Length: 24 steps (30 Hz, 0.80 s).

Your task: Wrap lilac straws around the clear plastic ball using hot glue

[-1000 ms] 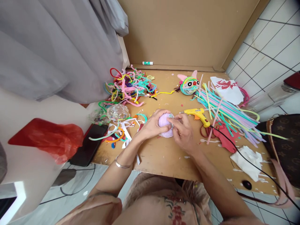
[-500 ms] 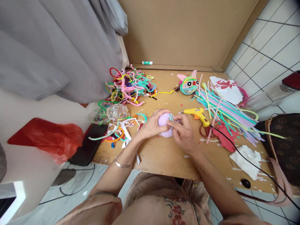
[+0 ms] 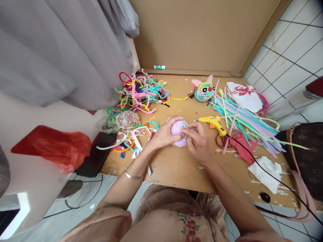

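Observation:
A ball wrapped in lilac strands (image 3: pixel 177 127) is between my hands above the front middle of the table, with a clear patch showing at its upper right. My left hand (image 3: pixel 167 133) wraps round its left side, thumb below and fingers above. At its right side is my right hand (image 3: pixel 198 139), fingers bent and pressed together against the ball; whether they pinch a strand is hidden. A yellow glue gun (image 3: pixel 213 123) lies just right of my right hand. Behind it stands a decorated ball with pink ears and eyes (image 3: pixel 204 91).
Tangled pipe cleaners (image 3: pixel 141 90) and a clear faceted ball (image 3: pixel 127 119) lie left. Straight pipe cleaners (image 3: pixel 248 116), red felt (image 3: pixel 243 146), crumpled tissue (image 3: pixel 266 173) and a brown bag (image 3: pixel 308 158) are right. The glue gun's black cord (image 3: pixel 262 167) runs to the lower right.
The view has shifted slightly. My right index finger has moved a little against the lilac ball, while my left hand keeps its hold.

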Tool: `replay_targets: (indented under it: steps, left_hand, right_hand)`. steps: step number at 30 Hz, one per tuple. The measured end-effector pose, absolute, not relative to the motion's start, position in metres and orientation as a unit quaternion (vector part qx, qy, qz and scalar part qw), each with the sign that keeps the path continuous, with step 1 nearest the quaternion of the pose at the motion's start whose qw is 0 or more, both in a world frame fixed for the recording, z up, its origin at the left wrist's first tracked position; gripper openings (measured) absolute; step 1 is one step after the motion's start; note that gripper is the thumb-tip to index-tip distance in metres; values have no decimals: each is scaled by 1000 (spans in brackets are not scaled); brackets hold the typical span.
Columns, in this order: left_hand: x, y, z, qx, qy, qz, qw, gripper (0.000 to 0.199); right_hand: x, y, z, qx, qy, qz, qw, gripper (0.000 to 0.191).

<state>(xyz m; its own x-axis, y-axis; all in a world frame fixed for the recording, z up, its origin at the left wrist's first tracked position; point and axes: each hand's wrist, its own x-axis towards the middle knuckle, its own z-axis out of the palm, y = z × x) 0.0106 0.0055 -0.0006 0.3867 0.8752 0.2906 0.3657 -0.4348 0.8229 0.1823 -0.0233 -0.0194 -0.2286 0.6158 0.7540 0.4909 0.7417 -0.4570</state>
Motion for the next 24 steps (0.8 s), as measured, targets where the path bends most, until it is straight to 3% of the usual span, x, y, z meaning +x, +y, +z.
replay_targets:
  steps: [12,17,24]
  left_hand:
    - [14,4,-9,767,396,447,235,35]
    - [15,2,-7,766,363,467,252,21]
    - [15,1,-4,766,367,459,261,25]
  right_hand:
    - [180,-20,-15,-382,-763,66,517,38]
    - [179,-21,-15,-403,-755,71,512,33]
    - [179,-22,-13,-421,-748,80,508,29]
